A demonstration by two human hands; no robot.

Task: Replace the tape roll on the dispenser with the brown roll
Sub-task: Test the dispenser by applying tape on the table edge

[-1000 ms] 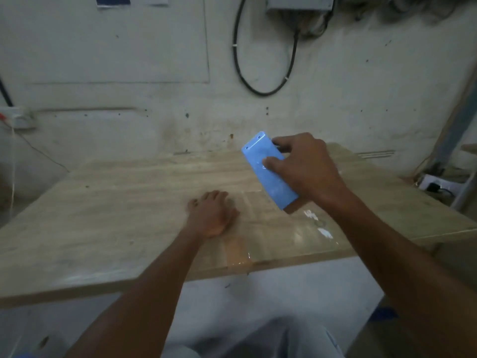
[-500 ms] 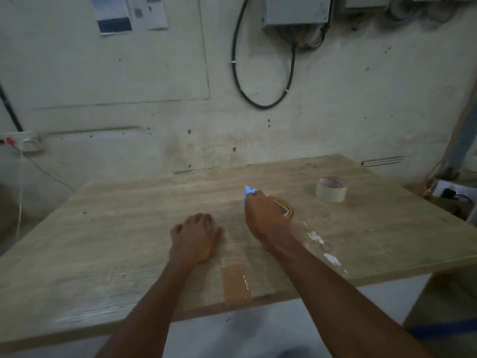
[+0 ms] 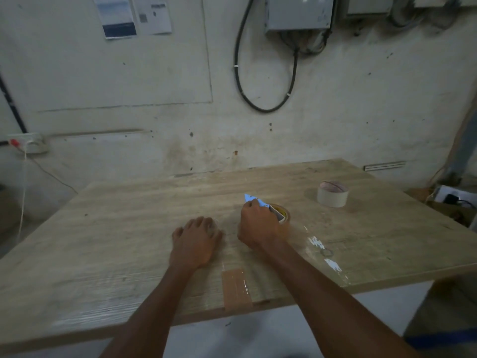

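- The right hand (image 3: 258, 223) is closed over a blue tape dispenser (image 3: 251, 198), pressing it down on the wooden desk (image 3: 129, 228); only the dispenser's pointed blue tip shows, poking out beyond the knuckles on the far side.
- The right fingers (image 3: 249, 206) are curled around the dispenser body, so most of it is hidden under the hand.
- A brown roll (image 3: 282, 215) sits in the dispenser just to the right of those fingers; its yellowish inner rim and tan outer band show beside the hand, touching it.
- The left hand (image 3: 196, 237) lies palm down on the desk, just left of the right hand and apart from it. Its fingers (image 3: 204, 222) are bent loosely against the wood and hold nothing that can be seen.
- A strip of brown tape (image 3: 236, 289) is stuck flat on the desk, nearer the person than both hands, running to the front edge between the two forearms.
- A pale cream tape roll (image 3: 332, 193) stands on its flat side, well to the right of the right fingers and farther back on the desk, with nothing touching it.
- Small white scraps (image 3: 333, 264) and a shiny patch lie on the desk to the right of the right forearm.
- Behind the desk is a stained white wall (image 3: 361, 112) with a looped black cable (image 3: 258, 104) hanging from a grey box (image 3: 299, 12), and papers (image 3: 134, 15) pinned at upper left.
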